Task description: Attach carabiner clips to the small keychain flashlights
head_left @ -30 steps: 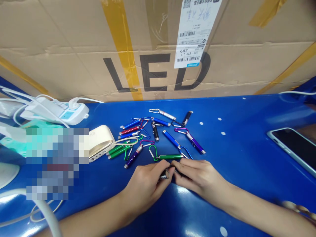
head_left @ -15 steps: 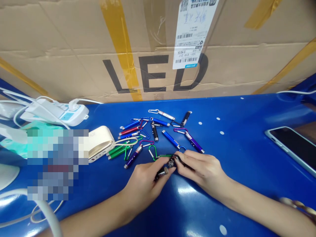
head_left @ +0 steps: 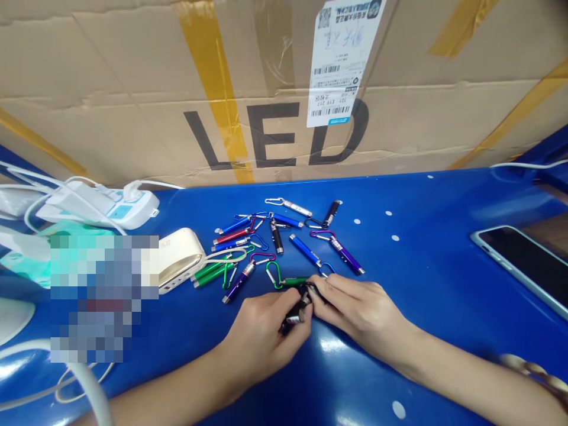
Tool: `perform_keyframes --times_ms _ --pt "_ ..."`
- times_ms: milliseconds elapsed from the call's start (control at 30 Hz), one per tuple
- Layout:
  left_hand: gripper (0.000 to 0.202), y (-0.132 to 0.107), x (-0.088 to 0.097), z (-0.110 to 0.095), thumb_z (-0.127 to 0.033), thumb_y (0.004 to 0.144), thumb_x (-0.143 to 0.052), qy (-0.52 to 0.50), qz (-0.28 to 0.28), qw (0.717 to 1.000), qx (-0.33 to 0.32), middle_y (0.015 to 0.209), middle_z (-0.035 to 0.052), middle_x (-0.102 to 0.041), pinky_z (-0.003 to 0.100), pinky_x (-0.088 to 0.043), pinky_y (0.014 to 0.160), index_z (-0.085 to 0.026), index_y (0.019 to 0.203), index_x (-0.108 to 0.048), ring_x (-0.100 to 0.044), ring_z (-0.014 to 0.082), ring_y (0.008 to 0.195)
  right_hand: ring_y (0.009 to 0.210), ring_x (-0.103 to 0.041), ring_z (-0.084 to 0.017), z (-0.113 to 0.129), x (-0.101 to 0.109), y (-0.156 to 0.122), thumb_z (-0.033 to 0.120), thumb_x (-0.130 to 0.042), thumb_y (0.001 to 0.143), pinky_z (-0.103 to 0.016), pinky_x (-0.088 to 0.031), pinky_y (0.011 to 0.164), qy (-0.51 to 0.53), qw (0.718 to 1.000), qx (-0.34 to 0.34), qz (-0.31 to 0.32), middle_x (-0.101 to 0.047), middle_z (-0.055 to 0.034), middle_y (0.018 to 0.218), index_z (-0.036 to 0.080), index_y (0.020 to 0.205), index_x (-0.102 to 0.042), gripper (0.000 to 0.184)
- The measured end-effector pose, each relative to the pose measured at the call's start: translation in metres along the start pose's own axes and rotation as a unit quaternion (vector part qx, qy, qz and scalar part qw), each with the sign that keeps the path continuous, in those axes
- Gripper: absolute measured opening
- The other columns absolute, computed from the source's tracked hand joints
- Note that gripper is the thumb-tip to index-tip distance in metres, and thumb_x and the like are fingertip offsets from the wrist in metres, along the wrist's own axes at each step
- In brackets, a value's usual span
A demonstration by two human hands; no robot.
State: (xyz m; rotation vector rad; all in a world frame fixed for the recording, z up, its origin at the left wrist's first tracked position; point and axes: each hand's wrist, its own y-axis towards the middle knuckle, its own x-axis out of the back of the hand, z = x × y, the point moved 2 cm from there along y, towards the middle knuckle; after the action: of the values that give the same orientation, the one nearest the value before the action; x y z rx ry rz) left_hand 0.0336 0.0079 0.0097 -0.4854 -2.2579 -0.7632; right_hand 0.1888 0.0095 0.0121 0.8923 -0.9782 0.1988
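My left hand is closed around a small black flashlight whose silver end shows between thumb and fingers. My right hand pinches a black carabiner clip at its tip, and the fingers of both hands nearly meet. The join between clip and flashlight is mostly covered by fingers. Just beyond my hands lies a green flashlight with a green clip. Farther back are several more with clips, including a blue flashlight, a purple one and a silver one.
A large cardboard box stands along the back of the blue table. To the left are a white power bank, a power strip and loose white cables. A phone lies at the right.
In my left hand the black flashlight has shifted slightly, its silver end a little lower and farther right. My fingertips have drawn closer together. The flashlights on the table stay put.
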Motion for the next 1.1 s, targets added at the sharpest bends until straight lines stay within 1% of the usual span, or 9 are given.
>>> perform_keyframes --times_ms 133,233,333,433,567,633,733,867,1100 --pt "0.022 -0.001 0.001 -0.001 -0.019 0.091 -0.039 0.067 -0.007 0.997 -0.036 0.053 -0.0024 -0.054 0.019 -0.037 0.043 -0.017 0.071 -0.049 -0.049 0.0089 0.043 0.048 -0.054 -0.009 -0.001 -0.001 0.003 0.028 -0.036 0.095 -0.019 -0.045 0.046 0.121 0.988 -0.095 0.032 -0.057 -0.0014 0.058 0.012 0.076 -0.064 0.037" --pt "0.024 -0.002 0.0 0.0 -0.021 0.092 -0.035 0.162 -0.005 0.984 -0.077 0.053 -0.0011 -0.055 0.021 -0.037 0.042 -0.016 0.074 -0.05 -0.052 0.0114 0.043 0.042 -0.046 -0.007 -0.002 -0.001 0.006 0.027 -0.043 0.092 -0.017 -0.039 0.04 0.232 0.954 -0.18 0.063 -0.047 0.0031 0.05 0.014 0.061 -0.059 0.038" --pt "0.025 -0.003 -0.002 0.001 -0.021 0.092 -0.033 0.239 0.011 0.965 -0.104 0.053 -0.0011 -0.055 0.021 -0.037 0.041 -0.018 0.073 -0.049 -0.054 0.0129 0.043 0.039 -0.046 -0.005 -0.002 -0.003 0.005 0.022 -0.045 0.09 -0.014 -0.037 0.036 0.311 0.911 -0.252 0.099 -0.044 0.0041 0.05 0.013 0.06 -0.059 0.034" --pt "0.021 -0.003 -0.001 0.001 -0.02 0.09 -0.036 0.278 0.006 0.954 -0.113 0.054 -0.0017 -0.055 0.021 -0.036 0.04 -0.018 0.074 -0.049 -0.055 0.0131 0.043 0.036 -0.046 -0.005 -0.002 -0.006 0.003 0.023 -0.044 0.089 -0.013 -0.038 0.033 0.357 0.88 -0.292 0.112 -0.045 0.0041 0.051 0.013 0.061 -0.059 0.033" --pt "0.021 -0.002 0.0 0.001 -0.02 0.09 -0.037 0.289 0.0 0.949 -0.125 0.053 -0.0024 -0.054 0.022 -0.036 0.039 -0.018 0.073 -0.048 -0.055 0.0126 0.043 0.033 -0.045 -0.004 0.0 -0.009 0.002 0.028 -0.044 0.09 -0.013 -0.038 0.03 0.38 0.863 -0.314 0.114 -0.042 0.0048 0.049 0.014 0.056 -0.054 0.038" --pt "0.023 -0.001 0.0 0.001 -0.02 0.091 -0.037 0.283 -0.008 0.95 -0.131 0.052 -0.0028 -0.054 0.021 -0.036 0.039 -0.018 0.071 -0.049 -0.054 0.0115 0.042 0.033 -0.045 -0.004 0.001 -0.009 0.002 0.029 -0.043 0.09 -0.013 -0.037 0.031 0.366 0.872 -0.305 0.111 -0.042 0.0047 0.049 0.014 0.056 -0.054 0.039" --pt "0.026 0.0 0.001 0.002 -0.021 0.091 -0.037 0.249 -0.027 0.96 -0.128 0.051 -0.0029 -0.055 0.02 -0.037 0.04 -0.017 0.069 -0.051 -0.054 0.0101 0.042 0.038 -0.046 -0.005 0.001 -0.006 0.004 0.029 -0.043 0.091 -0.014 -0.037 0.034 0.305 0.915 -0.253 0.077 -0.045 0.0031 0.051 0.014 0.058 -0.058 0.039" --pt "0.024 0.002 0.004 0.002 -0.024 0.093 -0.039 0.154 -0.041 0.981 -0.11 0.056 -0.0006 -0.061 0.018 -0.042 0.043 -0.013 0.082 -0.057 -0.056 0.0095 0.044 0.043 -0.045 -0.007 0.001 0.002 0.007 0.029 -0.041 0.093 -0.018 -0.038 0.04 0.208 0.965 -0.162 0.009 -0.048 0.0015 0.051 0.013 0.064 -0.062 0.04" --pt "0.021 0.001 0.007 0.007 -0.025 0.092 -0.044 -0.009 -0.027 0.999 -0.018 0.061 0.0002 -0.064 0.016 -0.045 0.047 -0.011 0.092 -0.06 -0.057 0.0082 0.047 0.051 -0.054 -0.008 -0.002 0.001 0.0 0.02 -0.042 0.093 -0.019 -0.044 0.047 0.055 0.997 -0.034 -0.036 -0.059 -0.0022 0.066 0.01 0.093 -0.063 0.023"
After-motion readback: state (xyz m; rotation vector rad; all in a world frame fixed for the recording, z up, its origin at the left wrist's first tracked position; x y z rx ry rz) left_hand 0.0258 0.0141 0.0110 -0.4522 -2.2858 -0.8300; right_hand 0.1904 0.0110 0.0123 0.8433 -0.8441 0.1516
